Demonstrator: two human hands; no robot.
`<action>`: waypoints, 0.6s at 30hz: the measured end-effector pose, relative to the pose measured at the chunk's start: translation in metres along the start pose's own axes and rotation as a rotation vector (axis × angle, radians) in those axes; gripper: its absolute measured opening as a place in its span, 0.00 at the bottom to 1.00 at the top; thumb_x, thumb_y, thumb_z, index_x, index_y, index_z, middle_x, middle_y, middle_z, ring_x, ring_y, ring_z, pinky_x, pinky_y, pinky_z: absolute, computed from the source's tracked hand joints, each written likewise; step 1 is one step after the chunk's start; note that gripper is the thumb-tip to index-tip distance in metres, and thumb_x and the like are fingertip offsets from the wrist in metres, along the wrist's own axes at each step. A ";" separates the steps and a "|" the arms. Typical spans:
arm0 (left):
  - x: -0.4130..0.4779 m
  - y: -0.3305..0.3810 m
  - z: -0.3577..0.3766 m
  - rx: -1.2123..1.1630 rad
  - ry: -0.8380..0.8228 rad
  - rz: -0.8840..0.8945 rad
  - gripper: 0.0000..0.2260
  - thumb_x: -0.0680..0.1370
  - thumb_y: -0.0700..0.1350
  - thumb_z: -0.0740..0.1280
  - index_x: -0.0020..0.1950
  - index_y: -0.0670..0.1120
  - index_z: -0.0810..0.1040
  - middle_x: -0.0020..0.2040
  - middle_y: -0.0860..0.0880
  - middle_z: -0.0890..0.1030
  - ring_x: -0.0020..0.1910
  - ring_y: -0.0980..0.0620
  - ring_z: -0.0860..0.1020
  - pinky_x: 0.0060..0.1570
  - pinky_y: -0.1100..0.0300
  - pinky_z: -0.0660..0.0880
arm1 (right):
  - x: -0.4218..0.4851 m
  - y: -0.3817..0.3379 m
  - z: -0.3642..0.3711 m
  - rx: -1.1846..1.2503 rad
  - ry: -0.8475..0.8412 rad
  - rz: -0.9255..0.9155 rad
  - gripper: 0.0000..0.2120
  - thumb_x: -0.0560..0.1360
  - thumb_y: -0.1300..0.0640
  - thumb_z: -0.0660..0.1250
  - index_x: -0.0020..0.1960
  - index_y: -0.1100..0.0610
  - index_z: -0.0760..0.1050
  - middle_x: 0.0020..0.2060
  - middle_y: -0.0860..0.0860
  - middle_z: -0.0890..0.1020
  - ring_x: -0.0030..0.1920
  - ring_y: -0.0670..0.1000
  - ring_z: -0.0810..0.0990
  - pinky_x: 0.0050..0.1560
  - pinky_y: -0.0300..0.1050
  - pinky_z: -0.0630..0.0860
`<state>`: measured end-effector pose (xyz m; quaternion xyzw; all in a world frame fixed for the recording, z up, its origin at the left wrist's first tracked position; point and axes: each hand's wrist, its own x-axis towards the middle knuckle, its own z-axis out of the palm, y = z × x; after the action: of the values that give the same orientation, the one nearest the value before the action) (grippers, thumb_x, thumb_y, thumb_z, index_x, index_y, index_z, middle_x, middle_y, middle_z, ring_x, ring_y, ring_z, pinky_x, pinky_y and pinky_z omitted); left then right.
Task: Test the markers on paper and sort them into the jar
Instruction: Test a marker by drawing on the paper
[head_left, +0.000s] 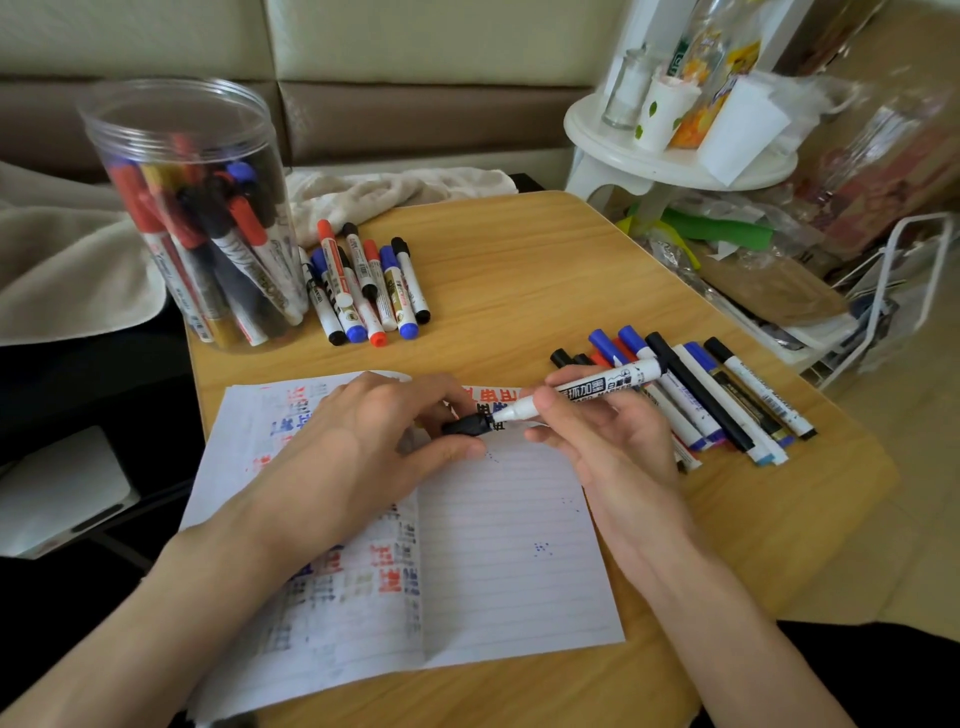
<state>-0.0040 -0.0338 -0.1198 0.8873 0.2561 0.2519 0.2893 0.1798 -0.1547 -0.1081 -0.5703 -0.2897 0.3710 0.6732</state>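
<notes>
Home living room: cream-and-brown sofa (415, 78) behind a small wooden worktop (519, 249), crumpled towel (389, 192), white stool (675, 167) loaded with bottles (706, 41) and cups (665, 104) (plastic bags (727, 228) piled beside it on the floor).

One jar (130, 119), its markers (208, 218) too crowded to count. Just beside the jar, about eight loose markers (363, 280); well apart from it, about nine further markers (696, 400). One paper sheet (519, 545).
</notes>
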 end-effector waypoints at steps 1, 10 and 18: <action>0.000 0.000 0.000 0.000 0.000 0.002 0.16 0.74 0.67 0.66 0.56 0.60 0.78 0.45 0.60 0.82 0.43 0.57 0.81 0.44 0.52 0.80 | -0.001 0.000 0.000 -0.006 -0.011 -0.004 0.15 0.70 0.57 0.78 0.54 0.62 0.82 0.50 0.58 0.88 0.52 0.56 0.87 0.52 0.48 0.83; 0.001 0.004 0.000 0.051 0.029 0.018 0.12 0.77 0.63 0.64 0.56 0.60 0.78 0.37 0.57 0.79 0.38 0.56 0.77 0.39 0.51 0.77 | -0.006 -0.003 0.000 -0.146 -0.142 0.012 0.14 0.71 0.53 0.77 0.55 0.57 0.84 0.42 0.53 0.87 0.44 0.52 0.85 0.47 0.44 0.81; 0.005 0.001 -0.005 -0.002 0.113 -0.022 0.13 0.76 0.62 0.66 0.55 0.57 0.81 0.44 0.60 0.84 0.43 0.60 0.82 0.45 0.54 0.80 | 0.003 -0.011 -0.020 -0.158 -0.100 0.030 0.16 0.72 0.55 0.77 0.58 0.59 0.83 0.41 0.56 0.85 0.40 0.53 0.84 0.42 0.43 0.79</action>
<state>-0.0030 -0.0293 -0.1146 0.8685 0.2816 0.2986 0.2778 0.1995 -0.1638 -0.1010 -0.6066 -0.3428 0.3850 0.6053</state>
